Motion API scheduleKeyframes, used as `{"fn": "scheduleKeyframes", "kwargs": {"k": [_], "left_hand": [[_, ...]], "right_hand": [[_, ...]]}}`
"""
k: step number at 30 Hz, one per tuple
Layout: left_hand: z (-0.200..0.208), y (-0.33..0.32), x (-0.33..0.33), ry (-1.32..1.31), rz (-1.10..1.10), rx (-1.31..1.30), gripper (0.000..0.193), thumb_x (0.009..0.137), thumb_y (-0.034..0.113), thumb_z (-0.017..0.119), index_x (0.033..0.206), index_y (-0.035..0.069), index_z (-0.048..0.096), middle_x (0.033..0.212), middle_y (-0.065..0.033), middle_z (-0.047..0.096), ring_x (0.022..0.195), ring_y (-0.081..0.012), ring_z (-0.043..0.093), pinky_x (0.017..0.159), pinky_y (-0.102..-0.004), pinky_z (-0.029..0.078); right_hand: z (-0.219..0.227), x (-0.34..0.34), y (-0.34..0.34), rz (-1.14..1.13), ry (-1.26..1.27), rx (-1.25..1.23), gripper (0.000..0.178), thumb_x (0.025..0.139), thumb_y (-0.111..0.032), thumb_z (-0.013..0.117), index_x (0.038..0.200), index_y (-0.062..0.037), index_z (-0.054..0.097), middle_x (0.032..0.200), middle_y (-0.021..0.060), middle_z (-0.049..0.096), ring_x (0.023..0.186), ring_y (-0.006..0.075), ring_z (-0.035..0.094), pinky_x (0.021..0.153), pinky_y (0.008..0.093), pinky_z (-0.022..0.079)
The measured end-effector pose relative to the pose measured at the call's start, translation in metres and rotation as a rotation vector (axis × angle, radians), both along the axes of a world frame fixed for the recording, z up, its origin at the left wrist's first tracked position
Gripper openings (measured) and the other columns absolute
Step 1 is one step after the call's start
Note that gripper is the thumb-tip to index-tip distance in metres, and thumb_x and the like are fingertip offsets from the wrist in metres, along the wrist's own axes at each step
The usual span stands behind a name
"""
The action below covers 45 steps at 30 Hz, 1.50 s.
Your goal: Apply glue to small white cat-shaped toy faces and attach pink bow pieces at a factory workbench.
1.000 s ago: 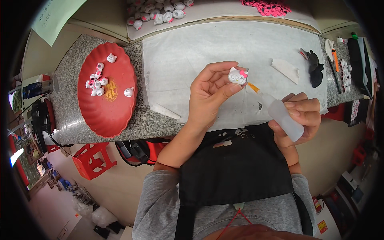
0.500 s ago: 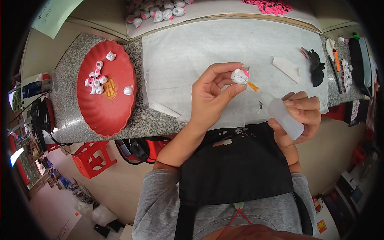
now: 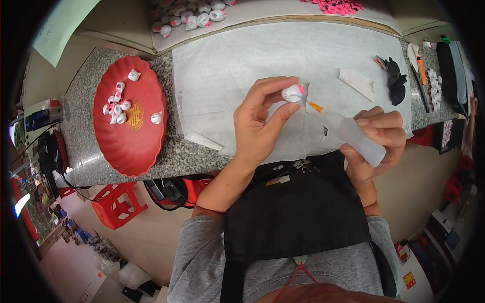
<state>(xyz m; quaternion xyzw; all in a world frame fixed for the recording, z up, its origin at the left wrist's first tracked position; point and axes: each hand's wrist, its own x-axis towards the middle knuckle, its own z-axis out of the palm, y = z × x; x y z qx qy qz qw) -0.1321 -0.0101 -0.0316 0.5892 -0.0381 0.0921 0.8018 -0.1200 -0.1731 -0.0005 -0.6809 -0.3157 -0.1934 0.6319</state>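
Between the thumb and fingertips of my left hand (image 3: 257, 113) is a small white cat-head figurine (image 3: 291, 93) with a pink patch on one side. My right hand (image 3: 381, 139) is wrapped round a translucent squeeze bottle (image 3: 359, 141), tilted so its nozzle points up and left. The orange needle tip (image 3: 315, 106) of the bottle is close to the figurine; whether its thin end touches the figurine I cannot make out. Both hands are above a white paper sheet (image 3: 227, 70) on the speckled stone counter.
To the left, a red scalloped tray (image 3: 134, 156) holds several white cat heads. Further heads (image 3: 202, 20) and a pile of pink pieces (image 3: 336, 6) lie on the back shelf. Folded tissue (image 3: 356, 84), a black cloth (image 3: 396, 83) and an orange pen-like tool (image 3: 421, 69) lie to the right.
Both hands appear slightly further left, partly because the whole view has shifted. The needle tip has drawn a little away from the figurine's front.
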Motion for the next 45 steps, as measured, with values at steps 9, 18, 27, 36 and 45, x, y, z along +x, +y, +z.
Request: {"fn": "scheduleKeyframes", "kwargs": {"k": [9, 18, 27, 36, 45], "left_hand": [[-0.001, 0.005, 0.0, 0.066, 0.099, -0.307, 0.032, 0.071, -0.006, 0.053, 0.101, -0.001, 0.043, 0.096, -0.01, 0.051, 0.088, -0.0137, 0.05, 0.078, -0.0264, 0.042], [0.0, 0.004, 0.002, 0.082, 0.111, -0.362, 0.032, 0.071, -0.007, 0.053, 0.102, -0.001, 0.043, 0.094, -0.0094, 0.051, 0.086, -0.0132, 0.05, 0.077, -0.0278, 0.044], [0.001, 0.008, 0.0, 0.091, 0.089, -0.35, 0.032, 0.072, -0.003, 0.053, 0.102, 0.001, 0.044, 0.095, -0.0094, 0.052, 0.084, -0.0144, 0.051, 0.074, -0.0301, 0.044], [-0.003, 0.0, 0.001, 0.082, 0.03, -0.221, 0.032, 0.07, -0.005, 0.054, 0.101, -0.001, 0.044, 0.095, -0.0112, 0.052, 0.086, -0.0148, 0.051, 0.074, -0.0286, 0.044], [-0.002, -0.013, -0.002, -0.053, 0.032, 0.161, 0.029, 0.071, -0.009, 0.052, 0.098, -0.003, 0.045, 0.098, -0.0152, 0.051, 0.088, -0.018, 0.052, 0.075, -0.0255, 0.044]], "right_hand": [[0.003, 0.087, -0.013, 0.132, 0.584, -0.191, 0.019, 0.069, 0.001, 0.052, 0.086, -0.0013, 0.044, 0.078, 0.0056, 0.047, 0.073, 0.0146, 0.053, 0.055, 0.0251, 0.046], [-0.036, 0.188, 0.026, -0.439, -0.105, -0.987, 0.021, 0.067, -0.013, 0.061, 0.084, -0.0026, 0.054, 0.078, 0.0144, 0.054, 0.069, 0.033, 0.051, 0.059, 0.035, 0.042], [-0.002, 0.124, 0.013, 0.112, 0.745, -0.106, 0.014, 0.074, -0.012, 0.052, 0.083, -0.0017, 0.048, 0.074, 0.0064, 0.053, 0.061, 0.0106, 0.05, 0.055, 0.0227, 0.042], [-0.008, 0.038, 0.004, 0.055, 0.742, 0.095, 0.014, 0.066, 0.004, 0.054, 0.079, 0.003, 0.05, 0.071, 0.0095, 0.051, 0.062, 0.0141, 0.05, 0.058, 0.0246, 0.041], [-0.012, 0.013, 0.004, 0.258, 0.867, 0.264, 0.01, 0.067, 0.003, 0.057, 0.074, 0.0028, 0.05, 0.071, 0.0106, 0.052, 0.061, 0.0156, 0.051, 0.055, 0.0253, 0.043]]}}
